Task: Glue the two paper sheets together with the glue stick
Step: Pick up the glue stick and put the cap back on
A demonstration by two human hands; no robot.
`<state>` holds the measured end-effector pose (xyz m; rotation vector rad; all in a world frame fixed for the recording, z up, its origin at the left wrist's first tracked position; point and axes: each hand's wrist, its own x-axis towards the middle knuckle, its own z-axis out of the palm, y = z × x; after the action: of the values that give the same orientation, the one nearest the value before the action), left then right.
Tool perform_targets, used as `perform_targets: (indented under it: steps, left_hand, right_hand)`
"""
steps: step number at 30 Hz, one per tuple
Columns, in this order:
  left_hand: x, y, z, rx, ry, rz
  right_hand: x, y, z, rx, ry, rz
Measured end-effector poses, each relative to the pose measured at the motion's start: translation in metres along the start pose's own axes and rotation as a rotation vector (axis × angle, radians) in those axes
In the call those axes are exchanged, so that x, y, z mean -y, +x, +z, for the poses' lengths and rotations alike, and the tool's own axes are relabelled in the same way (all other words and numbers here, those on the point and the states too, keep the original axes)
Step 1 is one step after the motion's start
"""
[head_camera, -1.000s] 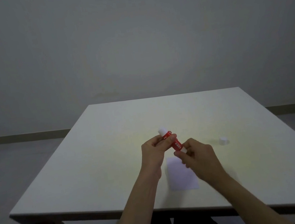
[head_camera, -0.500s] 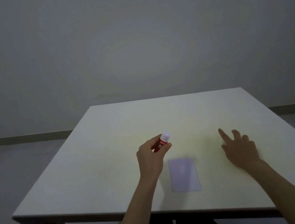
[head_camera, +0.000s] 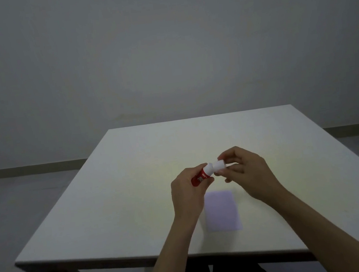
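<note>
My left hand [head_camera: 189,192] grips a red glue stick [head_camera: 202,175] by its body, tilted with its white tip pointing up and right. My right hand [head_camera: 245,172] pinches the white cap [head_camera: 219,165] right at that tip, touching or nearly touching it. Below the hands a pale lilac paper sheet [head_camera: 222,210] lies flat on the table [head_camera: 114,200]. I see only one sheet outline; I cannot tell whether a second sheet lies on it.
The white table's near edge [head_camera: 143,256] runs just below the paper. A grey wall and a floor strip lie behind the table.
My right hand went out to the cap lying on the table at the right, picked it up and brought it to the glue stick's tip. My left hand kept holding the stick.
</note>
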<state>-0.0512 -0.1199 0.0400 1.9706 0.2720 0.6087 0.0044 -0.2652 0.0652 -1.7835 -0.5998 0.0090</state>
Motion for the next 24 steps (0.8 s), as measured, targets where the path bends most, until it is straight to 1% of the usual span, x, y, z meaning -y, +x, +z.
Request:
perform_targets:
  steps: [5,7,8,10,11,12,13,16,17,18,19,21,22,23,24]
  left_hand:
    - [-0.003,-0.004,-0.004,0.013,0.067,0.065]
    - [-0.006,-0.006,-0.005,0.034,0.086,0.099]
    - [-0.007,-0.008,-0.005,0.037,0.113,0.113]
    - [-0.007,-0.011,-0.003,0.034,0.183,0.131]
    - [-0.008,-0.013,-0.002,0.035,0.203,0.134]
    - [-0.008,-0.014,-0.003,0.035,0.210,0.132]
    - [-0.010,-0.015,-0.003,0.031,0.208,0.129]
    - [-0.012,-0.013,-0.007,0.025,0.184,0.139]
    - [-0.012,-0.012,-0.008,0.022,0.184,0.150]
    - [-0.012,-0.012,-0.007,0.016,0.187,0.162]
    - [-0.011,-0.013,-0.005,0.008,0.191,0.171]
    - [-0.008,-0.017,0.001,0.002,0.190,0.167]
    - [-0.005,-0.019,0.003,0.005,0.173,0.156]
    - [-0.003,-0.019,0.005,0.003,0.144,0.143]
    - [0.000,-0.017,0.005,-0.011,0.110,0.127]
  right_hand:
    - [0.005,-0.002,0.003,0.004,-0.128,-0.078]
    - [0.006,-0.002,0.005,0.009,-0.233,-0.097]
    - [0.006,-0.003,0.007,-0.013,-0.361,-0.105]
    - [0.004,-0.002,0.009,-0.060,-0.696,-0.090]
    - [0.004,-0.002,0.008,-0.085,-0.788,-0.081]
    - [0.004,-0.002,0.007,-0.081,-0.801,-0.074]
    - [0.004,-0.002,0.005,-0.042,-0.735,-0.090]
    - [0.006,-0.002,-0.002,0.179,-0.442,-0.157]
    - [0.006,-0.004,-0.001,0.190,-0.405,-0.183]
    - [0.008,-0.005,0.000,0.154,-0.442,-0.194]
    - [0.008,-0.005,0.003,0.079,-0.519,-0.187]
    - [0.011,-0.006,0.007,-0.068,-0.797,-0.146]
    - [0.012,-0.007,0.008,-0.093,-0.878,-0.141]
    - [0.011,-0.009,0.008,-0.095,-0.875,-0.126]
    - [0.010,-0.010,0.008,-0.097,-0.803,-0.100]
